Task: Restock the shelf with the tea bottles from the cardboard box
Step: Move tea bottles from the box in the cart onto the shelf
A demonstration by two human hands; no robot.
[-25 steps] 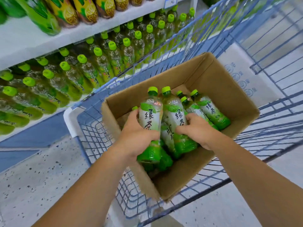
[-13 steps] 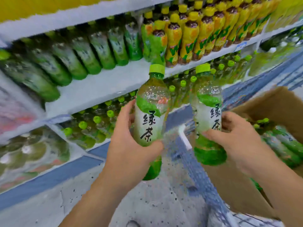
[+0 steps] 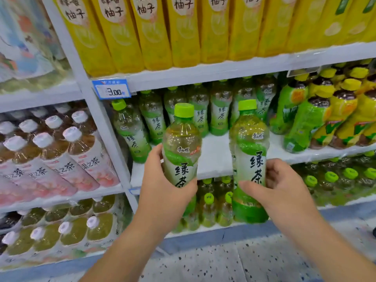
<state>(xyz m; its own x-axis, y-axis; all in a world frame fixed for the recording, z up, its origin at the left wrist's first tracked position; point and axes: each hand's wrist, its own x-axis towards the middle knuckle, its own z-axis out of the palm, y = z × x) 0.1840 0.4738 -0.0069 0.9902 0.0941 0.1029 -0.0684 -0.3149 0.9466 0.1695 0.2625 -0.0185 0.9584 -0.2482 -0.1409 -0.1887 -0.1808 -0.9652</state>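
Observation:
My left hand grips a green tea bottle with a lime cap, held upright in front of the middle shelf. My right hand grips a second green tea bottle, also upright, just to the right of the first. Behind them the white shelf board shows a bare patch, with a row of matching green tea bottles standing at its back. The cardboard box is out of view.
Yellow pomelo drink bottles fill the shelf above. Yellow-and-green bottles crowd the right of the middle shelf. Pink-labelled tea bottles lie in the bay to the left. More green-capped bottles sit on the shelf below. A 3.00 price tag hangs on the rail.
Both hands lifted a bottle each out of the box in the cart and raised them up to the middle shelf. The view swung from the cart to the shelving.

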